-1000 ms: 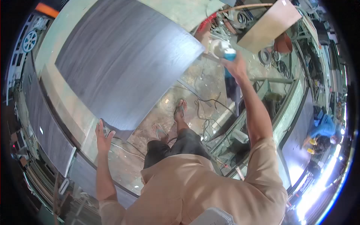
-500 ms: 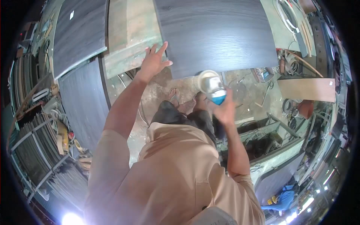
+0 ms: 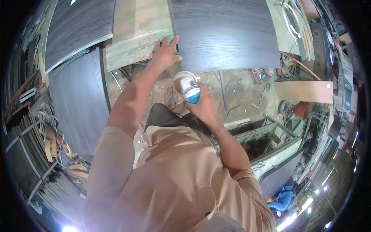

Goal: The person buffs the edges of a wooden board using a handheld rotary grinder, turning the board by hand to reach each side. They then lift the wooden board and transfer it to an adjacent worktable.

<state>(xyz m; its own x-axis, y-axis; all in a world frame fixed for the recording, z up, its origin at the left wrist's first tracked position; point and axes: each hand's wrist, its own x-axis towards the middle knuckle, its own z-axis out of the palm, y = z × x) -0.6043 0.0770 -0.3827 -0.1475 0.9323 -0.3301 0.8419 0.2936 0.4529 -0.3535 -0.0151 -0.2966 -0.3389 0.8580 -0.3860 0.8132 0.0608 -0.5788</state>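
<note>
My right hand (image 3: 205,108) is wrapped round a trim router (image 3: 190,88) with a blue body and a pale round base. The base is at the near edge of a dark wood-grain board (image 3: 228,36), close to the board's near left corner; whether it touches cannot be told. My left hand (image 3: 166,54) is spread with its fingers apart, touching or just beside the left edge of the same board. Nothing is held in it.
To the left lie another dark board (image 3: 81,29) and a leaning grey panel (image 3: 79,102). A pale greenish worktop (image 3: 135,42) shows between the boards. A plywood strip (image 3: 305,91), a coil (image 3: 290,19) and an open metal frame (image 3: 266,141) are on the right.
My right hand has carried the trim router leftward along the board's near edge, towards the corner. My left hand stays at the board's left edge. The view has shifted slightly.
</note>
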